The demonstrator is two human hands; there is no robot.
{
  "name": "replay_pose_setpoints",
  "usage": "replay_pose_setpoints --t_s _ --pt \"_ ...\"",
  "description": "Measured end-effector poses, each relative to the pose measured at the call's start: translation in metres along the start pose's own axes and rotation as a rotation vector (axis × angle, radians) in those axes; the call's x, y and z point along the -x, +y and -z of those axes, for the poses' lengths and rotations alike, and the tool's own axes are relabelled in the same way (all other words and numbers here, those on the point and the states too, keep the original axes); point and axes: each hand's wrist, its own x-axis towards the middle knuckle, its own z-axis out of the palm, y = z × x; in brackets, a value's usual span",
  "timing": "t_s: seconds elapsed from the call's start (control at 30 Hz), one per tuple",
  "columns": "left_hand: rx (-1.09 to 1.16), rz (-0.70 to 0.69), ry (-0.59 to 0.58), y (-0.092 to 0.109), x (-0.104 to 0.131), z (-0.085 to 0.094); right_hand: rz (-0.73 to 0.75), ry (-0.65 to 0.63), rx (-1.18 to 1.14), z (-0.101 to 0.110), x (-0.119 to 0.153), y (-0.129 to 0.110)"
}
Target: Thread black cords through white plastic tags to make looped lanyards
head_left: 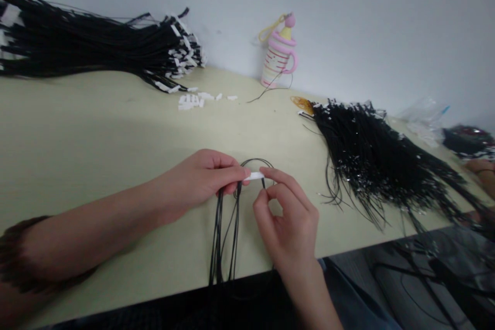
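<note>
Near the front edge of the table, my left hand [211,178] pinches one end of a small white tag [254,176] together with several thin black cords [218,237]. The cords hang from its fingers over the table edge, and a loop of them arches behind the tag. My right hand [288,211] is closed in a pinch, its index fingertip at the tag's right end and its thumb on a short black cord end [263,183] below it.
On the pale table [154,134], a large bundle of black cords with white tags [96,44] lies back left, beside loose white tags [191,100]. A pink-striped cup ornament [275,59] stands against the wall. Another black cord pile [371,160] spreads at right, near a person's hand [481,170].
</note>
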Motion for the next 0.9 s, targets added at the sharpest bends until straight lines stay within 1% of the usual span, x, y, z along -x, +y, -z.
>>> replay_pose_setpoints --t_s 0.17,0.4,0.5,0.6,0.63,0.67,0.77,0.8,0.83,0.9 --pt "-0.001 0.001 0.0 0.0 0.0 0.0 -0.004 -0.036 0.009 -0.002 0.002 0.002" --pt "0.003 0.003 -0.001 -0.002 0.0 0.0 0.006 -0.04 -0.003 -0.002 0.003 0.003" --pt "0.041 -0.021 0.037 -0.003 -0.002 0.0 0.02 -0.04 0.023 0.001 0.001 0.002" --pt "0.126 -0.077 0.094 0.0 -0.004 0.006 -0.015 -0.02 0.077 0.009 -0.003 0.004" --pt "0.165 -0.106 0.107 0.002 -0.005 0.009 -0.052 -0.041 0.067 0.012 -0.004 0.005" --pt "0.206 -0.137 0.113 0.005 -0.004 0.013 -0.106 -0.088 0.026 0.016 -0.005 0.007" --pt "0.306 -0.226 0.104 0.015 -0.001 0.022 -0.358 -0.346 -0.221 0.026 -0.007 0.014" --pt "0.312 -0.252 0.088 0.018 0.001 0.025 -0.442 -0.41 -0.305 0.027 -0.008 0.017" --pt "0.299 -0.28 0.057 0.021 0.004 0.026 -0.516 -0.435 -0.376 0.028 -0.008 0.019" --pt "0.223 -0.326 -0.027 0.023 0.009 0.026 -0.625 -0.392 -0.482 0.027 -0.009 0.025"
